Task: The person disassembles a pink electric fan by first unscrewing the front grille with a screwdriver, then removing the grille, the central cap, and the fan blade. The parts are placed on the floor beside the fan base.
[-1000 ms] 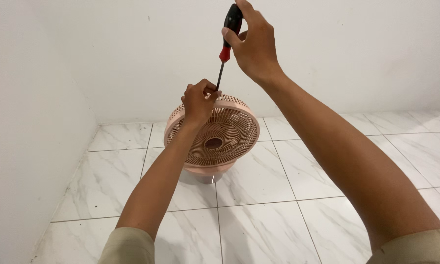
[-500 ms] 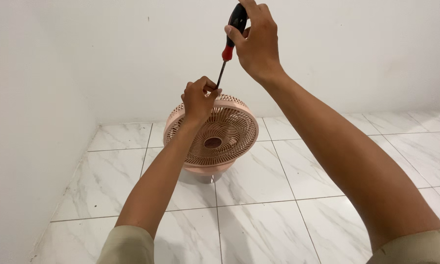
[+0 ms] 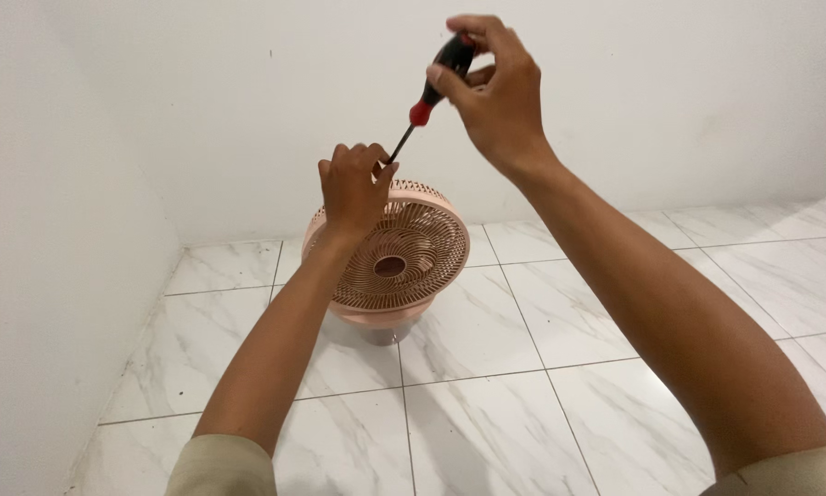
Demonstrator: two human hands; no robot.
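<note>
Probably a home, marble-tiled floor (image 3: 486,422), bare white walls (image 3: 202,101)

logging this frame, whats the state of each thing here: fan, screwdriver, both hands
pink fan: standing on the tiled floor, grille on and tilted up, not visibly spinning
screwdriver: held slanted, handle up, tip down at the top rim of the fan by the left hand
right hand: closed around the screwdriver handle
left hand: fingers curled, closed on the fan's top rim
</note>
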